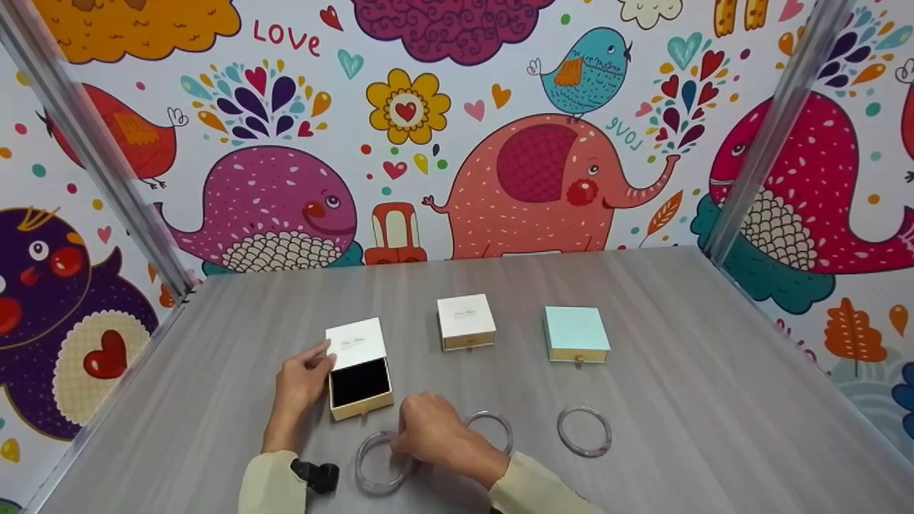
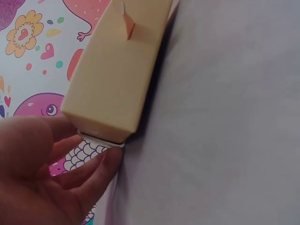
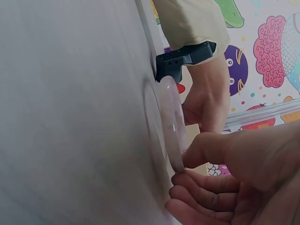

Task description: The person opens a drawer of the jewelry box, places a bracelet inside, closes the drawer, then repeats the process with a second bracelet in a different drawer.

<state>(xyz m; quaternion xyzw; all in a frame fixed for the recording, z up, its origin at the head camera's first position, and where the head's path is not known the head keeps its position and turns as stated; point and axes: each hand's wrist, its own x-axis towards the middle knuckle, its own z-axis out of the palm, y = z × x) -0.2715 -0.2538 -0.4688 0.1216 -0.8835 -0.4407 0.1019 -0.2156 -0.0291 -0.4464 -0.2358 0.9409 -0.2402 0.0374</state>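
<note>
A white drawer-style jewelry box (image 1: 355, 343) lies on the table at the left, its gold drawer pulled out toward me and showing a black lining (image 1: 360, 383). My left hand (image 1: 300, 382) grips the sleeve's left side; in the left wrist view, thumb and fingers hold the far end behind the gold drawer front (image 2: 110, 79). Between thumb and fingertips, my right hand (image 1: 437, 430) pinches a pale translucent bangle (image 1: 360, 464) just in front of that box. The right wrist view shows this bangle (image 3: 169, 124) raised at a tilt close over the table.
A second bangle (image 1: 510, 430) lies partly behind my right hand, and a third bangle (image 1: 591, 452) is farther right. A closed white box (image 1: 465, 318) and a closed mint box (image 1: 576, 328) stand behind them. Patterned wall panels (image 1: 407, 178) border the table (image 1: 678, 357).
</note>
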